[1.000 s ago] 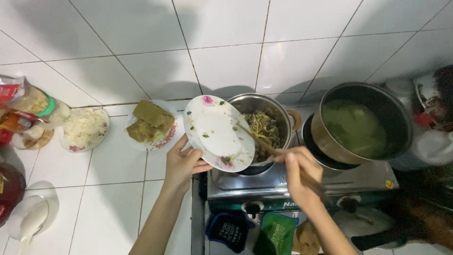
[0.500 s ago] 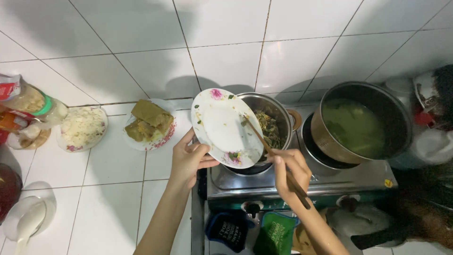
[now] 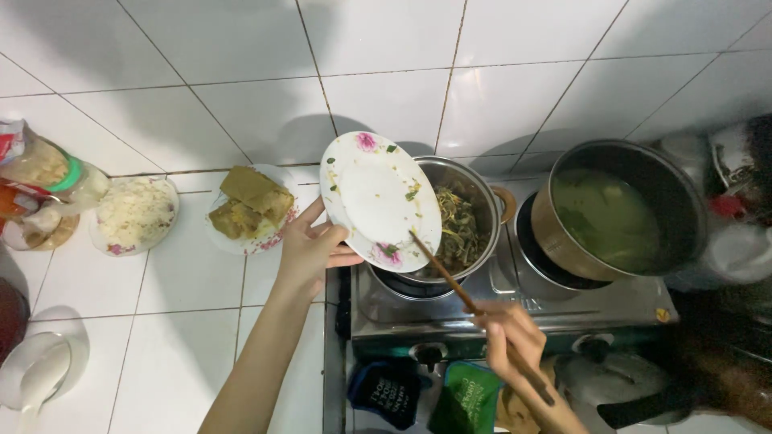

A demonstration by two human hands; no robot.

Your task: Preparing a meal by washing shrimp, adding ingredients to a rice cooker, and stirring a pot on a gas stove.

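My left hand holds a white floral plate by its lower rim, tilted over a steel pot of cooked greens on the left burner. A few green scraps cling to the plate. My right hand grips wooden chopsticks whose tips touch the plate's lower edge, just above the pot.
A larger pot of green soup stands on the right burner of the gas stove. On the tiled counter to the left sit a plate of brown pieces, a plate of white rice, jars and a glass bowl.
The plate has tipped further upright and moved slightly right over the pot. My right hand has dropped lower and the chopstick tips have come down onto the plate's lower edge.
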